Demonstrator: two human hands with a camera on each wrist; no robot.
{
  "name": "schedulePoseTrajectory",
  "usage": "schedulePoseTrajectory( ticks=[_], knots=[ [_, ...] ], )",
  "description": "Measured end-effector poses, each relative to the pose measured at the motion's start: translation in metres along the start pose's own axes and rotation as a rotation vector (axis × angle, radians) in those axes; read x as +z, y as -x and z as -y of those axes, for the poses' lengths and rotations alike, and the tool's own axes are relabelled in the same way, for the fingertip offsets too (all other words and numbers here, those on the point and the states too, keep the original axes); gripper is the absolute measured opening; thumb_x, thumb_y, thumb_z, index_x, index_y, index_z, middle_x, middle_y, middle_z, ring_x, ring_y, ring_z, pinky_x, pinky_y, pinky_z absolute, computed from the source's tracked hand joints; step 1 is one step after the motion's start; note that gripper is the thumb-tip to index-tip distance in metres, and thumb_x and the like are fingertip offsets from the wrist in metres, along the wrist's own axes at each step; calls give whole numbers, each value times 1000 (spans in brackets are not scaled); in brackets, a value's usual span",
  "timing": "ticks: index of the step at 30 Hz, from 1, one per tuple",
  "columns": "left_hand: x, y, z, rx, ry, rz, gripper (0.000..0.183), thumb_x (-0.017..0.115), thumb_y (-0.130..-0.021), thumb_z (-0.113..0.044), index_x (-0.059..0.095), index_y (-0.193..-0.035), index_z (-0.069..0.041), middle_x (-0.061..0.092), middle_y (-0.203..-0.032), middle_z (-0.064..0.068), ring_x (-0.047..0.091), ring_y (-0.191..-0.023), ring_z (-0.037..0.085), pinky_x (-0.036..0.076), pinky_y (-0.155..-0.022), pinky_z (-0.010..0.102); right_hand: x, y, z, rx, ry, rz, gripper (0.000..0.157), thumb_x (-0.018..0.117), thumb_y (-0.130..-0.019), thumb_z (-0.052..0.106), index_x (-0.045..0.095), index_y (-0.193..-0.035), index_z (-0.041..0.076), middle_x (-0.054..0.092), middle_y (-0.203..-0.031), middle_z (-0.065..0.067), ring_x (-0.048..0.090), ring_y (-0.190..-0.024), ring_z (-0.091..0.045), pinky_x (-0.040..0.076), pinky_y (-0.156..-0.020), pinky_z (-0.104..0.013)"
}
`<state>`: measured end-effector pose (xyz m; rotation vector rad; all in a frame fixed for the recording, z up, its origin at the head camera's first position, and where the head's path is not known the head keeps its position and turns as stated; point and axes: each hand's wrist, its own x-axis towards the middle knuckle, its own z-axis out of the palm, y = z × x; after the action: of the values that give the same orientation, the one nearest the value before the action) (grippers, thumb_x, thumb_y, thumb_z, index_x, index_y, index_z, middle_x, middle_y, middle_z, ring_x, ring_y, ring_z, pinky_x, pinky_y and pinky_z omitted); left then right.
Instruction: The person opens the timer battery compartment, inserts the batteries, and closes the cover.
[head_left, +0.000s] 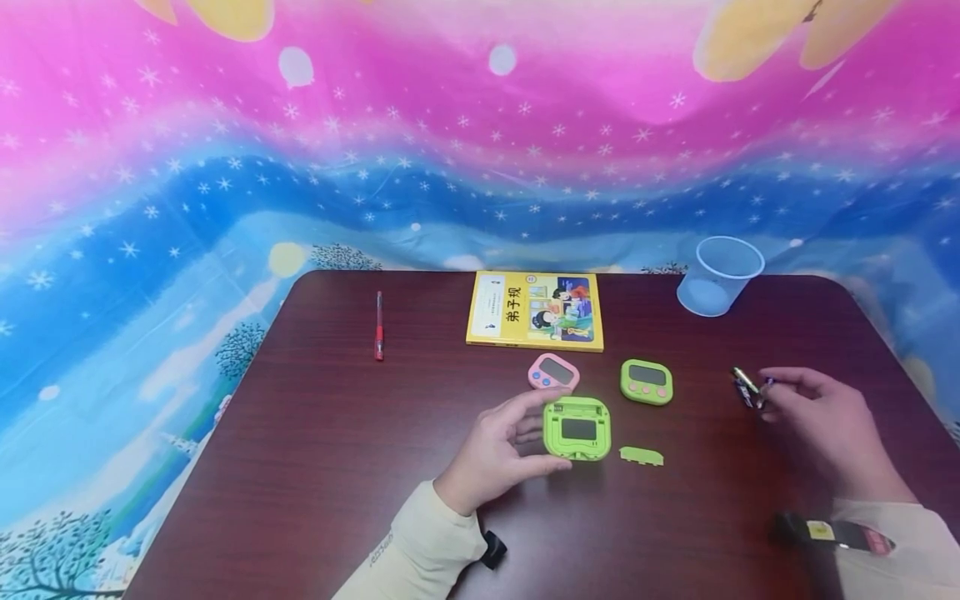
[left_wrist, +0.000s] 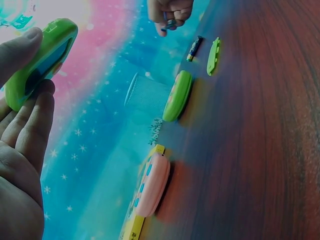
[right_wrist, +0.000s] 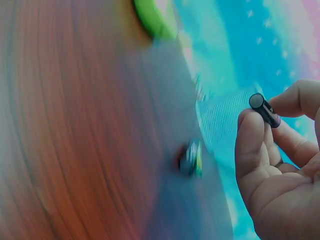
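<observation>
My left hand (head_left: 498, 446) grips a green digital timer (head_left: 577, 428) by its edges, its back up and its battery compartment uncovered. Between thumb and fingers, my right hand (head_left: 832, 425) pinches a small dark battery (right_wrist: 264, 109), seen end-on in the right wrist view. Beyond those fingertips, loose battery cells (head_left: 742, 387) lie on the table; they are blurred in the right wrist view. A green battery cover (head_left: 641, 456) rests on the table right of the held timer. Behind it sits a second green timer (head_left: 647, 382), screen up, and a pink timer (head_left: 553, 372) lies just beyond my left fingers.
A yellow picture book (head_left: 535, 310) lies at the table's far edge. Toward the back right stands a translucent bluish cup (head_left: 720, 277). A red pen (head_left: 378, 327) is on the left part of the dark wooden table (head_left: 300, 467). Patterned cloth (head_left: 480, 167) hangs behind.
</observation>
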<state>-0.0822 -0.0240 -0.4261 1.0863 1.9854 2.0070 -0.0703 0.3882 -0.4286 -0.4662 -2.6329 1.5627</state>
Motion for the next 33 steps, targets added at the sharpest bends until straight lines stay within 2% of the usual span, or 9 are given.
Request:
schedulePoseTrajectory(
  ticks=[2, 4, 6, 7, 16, 22, 28, 33],
  knots=[
    [0, 0, 1, 3, -1, -1, 77, 84, -73, 10, 52, -141, -4, 56, -142, 16, 68, -113, 23, 57, -91, 35, 12, 6, 4, -32, -210, 30, 15, 63, -99, 13, 70, -112, 14, 72, -83, 11, 68, -68, -9, 57, -60, -20],
    [0, 0, 1, 1, 0, -1, 77, 84, -73, 10, 51, -141, -3, 56, -142, 18, 68, -113, 24, 58, -91, 34, 25, 12, 7, -79, -418, 83, 17, 63, -98, 4, 73, -107, 15, 73, -85, 5, 69, -69, -11, 59, -63, -22],
    [0, -1, 1, -2, 2, 2, 78, 84, -73, 10, 51, -142, -3, 56, -142, 19, 68, -113, 25, 58, -90, 34, 38, 18, 10, -112, -573, 139, 20, 63, -96, -3, 73, -105, 12, 74, -87, 0, 70, -71, -13, 60, -65, -24],
    [0, -1, 0, -4, 3, 4, 78, 84, -73, 10, 51, -142, -3, 56, -142, 18, 68, -113, 25, 58, -90, 34, 43, 21, 12, -128, -609, 159, 21, 62, -96, -4, 73, -105, 11, 74, -87, -1, 71, -72, -13, 61, -66, -24],
    [0, -1, 0, -30, 5, 3, 77, 83, -73, 11, 51, -141, -4, 57, -141, 14, 68, -112, 23, 58, -90, 34, 75, 38, 43, -258, -567, 218, 15, 61, -94, -11, 69, -103, -1, 75, -88, -5, 73, -77, -17, 61, -72, -26],
    [-1, -1, 2, -44, 23, 3, 77, 83, -74, 10, 51, -142, -6, 58, -140, 11, 68, -112, 22, 59, -89, 37, 88, 49, 67, -318, -376, 167, 15, 71, -87, -10, 70, -100, -3, 75, -89, -1, 72, -77, -11, 59, -69, -19],
    [-1, -1, 3, -43, 15, 3, 77, 84, -74, 10, 52, -142, -7, 59, -139, 11, 68, -112, 20, 59, -89, 37, 98, 56, 83, -387, -294, 123, 18, 74, -83, -12, 70, -99, -5, 72, -95, 4, 69, -83, -8, 58, -70, -19],
    [-1, 0, 4, -52, 16, 4, 77, 84, -74, 8, 51, -142, -4, 60, -138, 11, 69, -111, 20, 59, -88, 37, 107, 57, 89, -415, -208, 145, 19, 77, -82, -9, 72, -99, -4, 70, -97, 3, 67, -85, -10, 60, -72, -21]
  ],
)
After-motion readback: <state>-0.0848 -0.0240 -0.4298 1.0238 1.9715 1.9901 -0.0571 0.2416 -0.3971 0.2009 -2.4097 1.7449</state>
